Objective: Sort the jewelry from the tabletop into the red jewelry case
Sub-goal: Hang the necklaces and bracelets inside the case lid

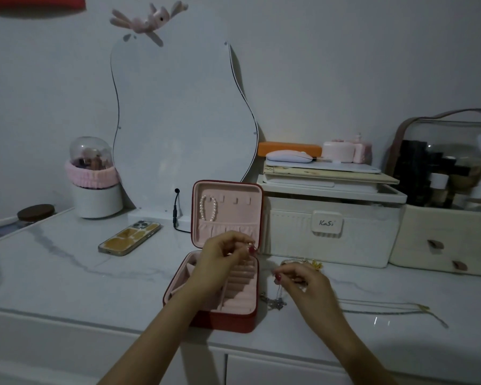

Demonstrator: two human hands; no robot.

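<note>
centrally, a red case (228, 319) lies open on a marble surface (95, 276), pearls (207, 208) hanging in its upright lid. the left hand (222, 259), above the tray, pinches something small, too fine to name. the right hand (303, 282), just right of the case, pinches a thin chain (278, 297) dangling to the surface. another necklace (386, 308) lies at lower right.
</note>
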